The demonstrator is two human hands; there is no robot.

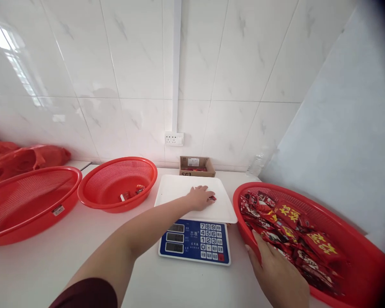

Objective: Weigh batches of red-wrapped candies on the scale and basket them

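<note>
My left hand (199, 197) reaches across onto the white tray (179, 188) of an electronic scale, its fingers closed on a small red wrapped candy (213, 198) that touches the tray. The scale's blue keypad panel (195, 241) faces me. My right hand (277, 273) rests on the near rim of a red basket (356, 244) at the right, fingers reaching among several red wrapped candy packets (295, 233); whether it holds one is hidden.
A red basket (93, 199) with a few candies stands left of the scale, a larger red basket (19, 231) further left. Red plastic bags (22, 158) lie at the back left. A small cardboard box (197, 167) sits by the tiled wall under a socket (173, 138).
</note>
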